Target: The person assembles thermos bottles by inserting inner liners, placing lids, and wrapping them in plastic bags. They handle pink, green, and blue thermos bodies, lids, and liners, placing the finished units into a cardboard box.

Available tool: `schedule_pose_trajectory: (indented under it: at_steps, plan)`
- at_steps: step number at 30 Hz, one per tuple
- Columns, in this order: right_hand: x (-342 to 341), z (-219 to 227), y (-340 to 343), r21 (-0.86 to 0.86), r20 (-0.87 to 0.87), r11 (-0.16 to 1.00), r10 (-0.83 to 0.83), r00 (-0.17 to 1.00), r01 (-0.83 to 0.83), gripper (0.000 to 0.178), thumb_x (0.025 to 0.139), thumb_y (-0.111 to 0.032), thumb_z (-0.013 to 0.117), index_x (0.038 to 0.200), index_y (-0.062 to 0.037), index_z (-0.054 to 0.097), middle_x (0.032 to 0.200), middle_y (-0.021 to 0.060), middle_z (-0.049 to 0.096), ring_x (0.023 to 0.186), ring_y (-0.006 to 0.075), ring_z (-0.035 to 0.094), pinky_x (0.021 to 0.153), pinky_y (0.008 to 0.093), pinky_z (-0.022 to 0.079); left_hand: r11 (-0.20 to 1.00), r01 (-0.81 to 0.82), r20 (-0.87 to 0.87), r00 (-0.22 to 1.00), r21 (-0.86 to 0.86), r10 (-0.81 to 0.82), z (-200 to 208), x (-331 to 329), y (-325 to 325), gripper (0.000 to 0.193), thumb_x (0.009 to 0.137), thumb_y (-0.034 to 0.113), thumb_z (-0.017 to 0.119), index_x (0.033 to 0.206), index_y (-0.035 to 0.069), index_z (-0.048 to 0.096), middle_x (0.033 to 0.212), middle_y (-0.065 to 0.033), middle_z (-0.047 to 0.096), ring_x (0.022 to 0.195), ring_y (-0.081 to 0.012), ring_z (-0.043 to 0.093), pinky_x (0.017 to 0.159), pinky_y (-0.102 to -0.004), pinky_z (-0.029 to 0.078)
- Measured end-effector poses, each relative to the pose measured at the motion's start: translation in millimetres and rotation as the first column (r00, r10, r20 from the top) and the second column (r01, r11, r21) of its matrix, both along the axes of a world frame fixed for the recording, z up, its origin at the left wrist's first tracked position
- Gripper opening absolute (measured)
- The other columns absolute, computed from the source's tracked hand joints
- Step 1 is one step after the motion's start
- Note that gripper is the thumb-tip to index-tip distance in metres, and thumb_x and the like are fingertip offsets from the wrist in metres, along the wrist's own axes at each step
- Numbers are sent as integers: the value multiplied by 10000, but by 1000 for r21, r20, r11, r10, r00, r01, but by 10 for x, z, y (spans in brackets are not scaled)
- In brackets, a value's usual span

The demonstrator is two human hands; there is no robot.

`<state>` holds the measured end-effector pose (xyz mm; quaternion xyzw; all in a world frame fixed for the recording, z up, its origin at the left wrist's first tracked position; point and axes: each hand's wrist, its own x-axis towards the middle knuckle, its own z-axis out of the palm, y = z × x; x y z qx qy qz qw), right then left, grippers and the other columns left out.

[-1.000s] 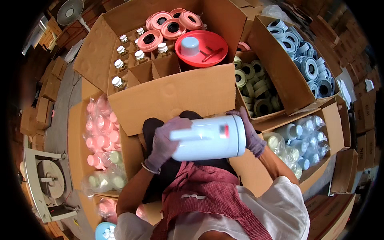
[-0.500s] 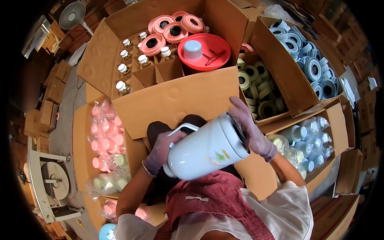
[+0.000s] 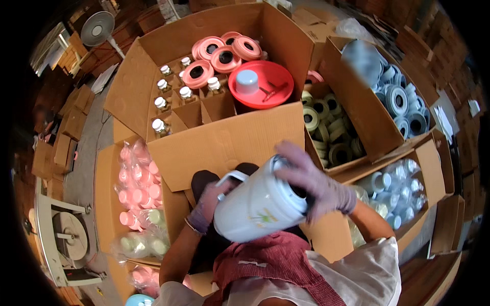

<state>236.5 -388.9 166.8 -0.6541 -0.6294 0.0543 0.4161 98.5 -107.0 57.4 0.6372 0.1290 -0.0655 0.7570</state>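
A light blue vacuum jug, printed with a small green and yellow plant, lies tilted across my lap with its mouth toward the right. My left hand, in a thin purple glove, is closed on the jug at its handle and lower end. Over the collar at the mouth curls my right hand, gloved the same and slightly blurred. Its fingers partly cover the dark opening, and some fingertips are hidden.
Ahead stands a carton with white-capped glass liners, pink rings and a red basin. Green rings and blue rings fill boxes at right. Bagged pink jugs are left; bagged blue jugs right.
The jug has shifted slightly left and down, and its print has turned lower. My right hand has moved left over the mouth, its fingers now reaching across the collar.
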Motion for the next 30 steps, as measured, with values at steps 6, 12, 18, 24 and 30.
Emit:
schedule_pose_trajectory:
  at_steps: [6,12,18,24,30]
  plan:
    - [-24,-670,96,93,-754,945,-140,642,315,901,744,-412,681,1498,-65,331,1477,166,355,1382,323,341,1158,415,236,903,-347,400,887,253,229,363,76,-146,224,887,105,601,1067,16,702,1024,-116,719,987,-203,676,838,-323,530]
    - [166,-721,536,38,-864,944,-134,486,329,745,844,-214,553,1520,-54,285,1455,136,399,1381,256,351,1165,348,226,844,-483,506,802,235,318,288,114,139,173,923,50,580,1011,-37,701,978,-120,711,949,-211,671,888,-330,519]
    - [1610,-336,1312,92,-232,894,-408,883,438,692,842,-315,666,1459,-129,414,1425,186,437,1322,320,431,1097,414,366,758,-640,458,716,129,527,380,101,412,290,960,91,551,1219,-35,581,1131,-156,652,1047,-210,621,919,-318,491]
    - [3059,-878,1898,-416,418,683,-443,793,601,873,679,-419,781,1457,-356,390,1485,237,332,1317,478,392,1051,584,402,860,-368,518,689,-353,507,324,491,316,409,1003,150,498,1391,45,422,1331,-121,534,1219,-250,530,1004,-397,459]
    - [2361,-339,1682,-32,392,865,-450,802,500,772,635,-179,829,1330,-197,495,1301,243,426,1156,462,496,976,507,475,544,-186,233,758,-818,610,478,745,432,430,1047,347,399,1417,131,427,1392,-84,506,1281,-284,490,1080,-499,410]
